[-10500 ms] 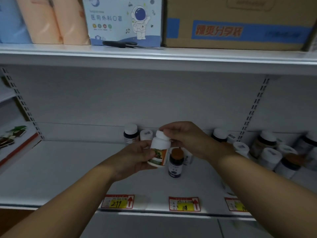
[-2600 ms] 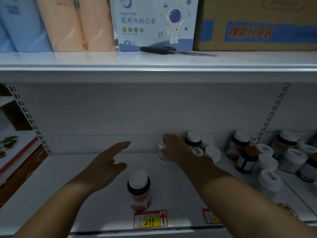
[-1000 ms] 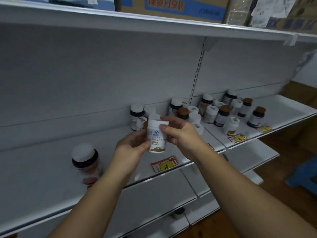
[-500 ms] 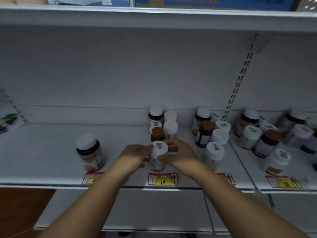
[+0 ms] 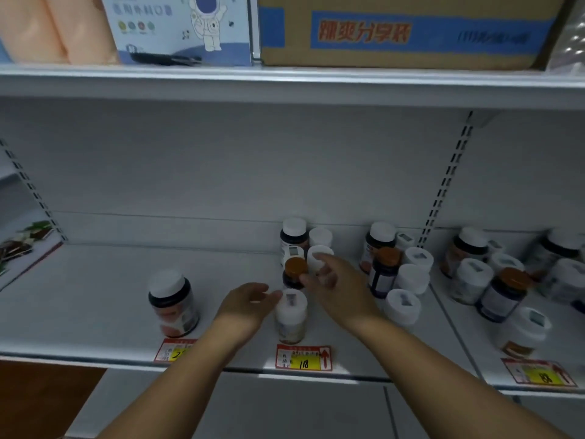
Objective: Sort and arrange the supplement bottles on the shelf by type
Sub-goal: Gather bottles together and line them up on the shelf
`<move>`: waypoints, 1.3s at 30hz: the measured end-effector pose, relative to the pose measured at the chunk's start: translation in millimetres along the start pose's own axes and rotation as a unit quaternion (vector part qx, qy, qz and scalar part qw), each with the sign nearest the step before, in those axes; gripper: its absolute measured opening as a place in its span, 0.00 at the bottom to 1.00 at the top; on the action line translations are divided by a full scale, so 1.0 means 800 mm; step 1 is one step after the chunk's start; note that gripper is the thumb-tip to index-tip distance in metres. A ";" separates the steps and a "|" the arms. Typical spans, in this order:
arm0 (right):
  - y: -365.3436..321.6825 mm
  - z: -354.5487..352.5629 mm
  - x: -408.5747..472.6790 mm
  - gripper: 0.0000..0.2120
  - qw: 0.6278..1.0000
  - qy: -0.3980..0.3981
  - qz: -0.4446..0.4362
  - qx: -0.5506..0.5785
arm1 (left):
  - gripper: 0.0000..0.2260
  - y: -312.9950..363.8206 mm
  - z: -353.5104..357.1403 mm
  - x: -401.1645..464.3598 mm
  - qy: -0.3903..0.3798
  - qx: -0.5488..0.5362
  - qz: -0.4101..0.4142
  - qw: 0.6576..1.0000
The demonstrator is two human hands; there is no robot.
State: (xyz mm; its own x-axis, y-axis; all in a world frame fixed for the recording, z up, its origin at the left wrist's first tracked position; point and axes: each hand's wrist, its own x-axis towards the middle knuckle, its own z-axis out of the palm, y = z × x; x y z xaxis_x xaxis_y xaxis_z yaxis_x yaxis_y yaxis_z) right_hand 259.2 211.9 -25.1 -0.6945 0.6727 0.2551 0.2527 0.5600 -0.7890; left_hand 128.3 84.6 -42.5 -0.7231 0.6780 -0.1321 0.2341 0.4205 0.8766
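A small white bottle (image 5: pixel 291 316) stands upright near the front edge of the white shelf (image 5: pixel 95 296), above the price tag marked 118. My left hand (image 5: pixel 248 307) is just left of it, fingers apart, fingertips at its cap. My right hand (image 5: pixel 337 285) hovers open behind it, blurred, fingers near a brown-capped dark bottle (image 5: pixel 295 272) and a white-capped bottle (image 5: pixel 318 256). A larger dark bottle with a white cap (image 5: pixel 172 304) stands alone to the left.
Several more bottles crowd the shelf to the right (image 5: pixel 408 280) and on the adjoining shelf section (image 5: pixel 506 286). A dark bottle (image 5: pixel 293 236) stands at the back wall. The upper shelf holds a cardboard box (image 5: pixel 405 30) and a mask box (image 5: pixel 180 26).
The small white bottle held in both hands now stands on the shelf. Both hands have let go; the right hand has moved back toward the bottles behind it.
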 end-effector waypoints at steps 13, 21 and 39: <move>-0.037 0.002 0.081 0.17 0.963 -0.152 -0.047 -0.215 | 0.13 0.034 -0.045 0.026 0.026 -0.065 0.112 0.991; -0.102 -0.073 0.096 0.09 0.991 -0.041 -0.034 0.126 | 0.10 0.075 -0.073 0.023 -0.116 -0.182 0.153 0.964; -0.069 -0.115 -0.025 0.04 0.956 0.135 0.134 0.224 | 0.17 0.099 0.028 -0.005 -0.331 -0.276 0.137 0.892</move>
State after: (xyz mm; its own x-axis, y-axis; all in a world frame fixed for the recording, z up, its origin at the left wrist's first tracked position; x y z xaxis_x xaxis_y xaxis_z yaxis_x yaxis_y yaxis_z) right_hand 321.4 212.1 65.1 -0.4307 0.8972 0.0980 0.0402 0.1275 -0.9910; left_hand 164.7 129.0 17.2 -0.1020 0.9941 0.0371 -0.1448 -0.0517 0.9881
